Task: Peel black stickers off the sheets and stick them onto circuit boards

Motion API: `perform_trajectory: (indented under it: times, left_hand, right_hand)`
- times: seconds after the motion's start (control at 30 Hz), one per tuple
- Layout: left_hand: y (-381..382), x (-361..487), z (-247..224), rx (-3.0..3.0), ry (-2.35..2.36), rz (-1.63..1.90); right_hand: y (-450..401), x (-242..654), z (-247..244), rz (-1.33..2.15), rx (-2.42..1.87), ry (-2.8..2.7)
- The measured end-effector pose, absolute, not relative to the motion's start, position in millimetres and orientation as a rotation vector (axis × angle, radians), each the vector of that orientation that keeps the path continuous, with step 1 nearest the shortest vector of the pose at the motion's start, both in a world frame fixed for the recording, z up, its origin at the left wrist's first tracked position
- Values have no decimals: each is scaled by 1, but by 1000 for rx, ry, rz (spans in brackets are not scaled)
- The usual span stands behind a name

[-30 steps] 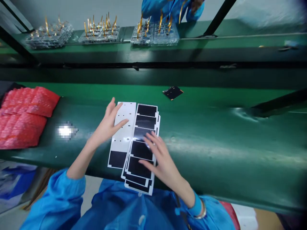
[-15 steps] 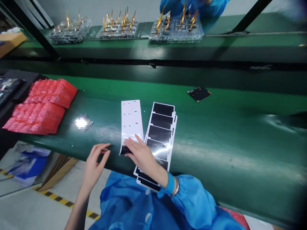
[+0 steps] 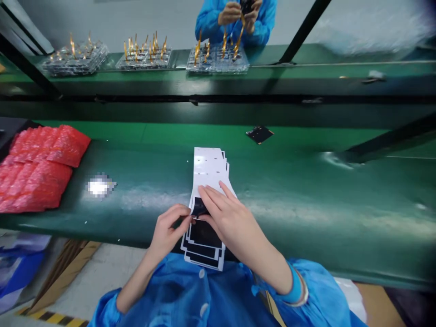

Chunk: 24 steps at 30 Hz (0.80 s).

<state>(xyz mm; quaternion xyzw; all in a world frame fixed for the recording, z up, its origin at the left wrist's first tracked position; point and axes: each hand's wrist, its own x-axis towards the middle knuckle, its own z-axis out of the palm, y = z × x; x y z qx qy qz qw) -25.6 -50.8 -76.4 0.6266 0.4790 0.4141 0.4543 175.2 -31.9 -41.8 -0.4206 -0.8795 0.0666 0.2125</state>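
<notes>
My left hand (image 3: 173, 228) is closed in a pinch at the lower left edge of a white label sheet (image 3: 209, 165) with small dark marks. Near its lower end the sheet carries a black rectangular label (image 3: 199, 206), and it bends there. Across the sheet lies my right hand (image 3: 233, 220), its fingers stretched out on the surface and its thumb by the black label. Beneath is a stack of white-edged sheets with black rectangular labels (image 3: 204, 234), partly covered and reaching the bench's front edge.
Red bubble-wrap packs (image 3: 44, 168) lie at the left of the green bench (image 3: 306, 218). A thin black plate (image 3: 260, 134) is farther back. On the raised shelf stand clear trays (image 3: 218, 62) with upright golden strips. Behind them, a co-worker's hands (image 3: 238, 13) hold a dark object.
The white sheet has moved right, from beside the stack to on top of it, along with my right hand. My left hand has come in and pinched its edge. The view has shifted right.
</notes>
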Motion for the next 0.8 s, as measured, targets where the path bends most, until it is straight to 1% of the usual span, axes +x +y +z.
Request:
perform_trajectory:
  times: [0.1,0.17,0.37,0.5,0.6,0.7,0.8]
  left_hand:
    - [-49,-11,-86,1431,1138,961]
    - [-52,-6,-89,1374,1135,939]
    - [-68,2,-93,1261,1157,927]
    - [-70,8,-95,1251,1159,911]
    - [-69,10,-95,1267,1166,892]
    - [-71,14,-95,1291,1197,886]
    - [-73,19,-96,1313,1229,880]
  right_hand:
    - [-37,185,-48,226,-1314,-2404]
    - [-41,189,-52,236,-1340,-2328]
    - [-55,193,-70,276,-1023,-2154]
    - [-61,195,-81,498,-1020,-2091]
    - [-62,195,-84,580,-1030,-2018]
    - [-66,192,-86,560,-1045,-1945]
    - [-71,187,-90,426,-1069,-1950]
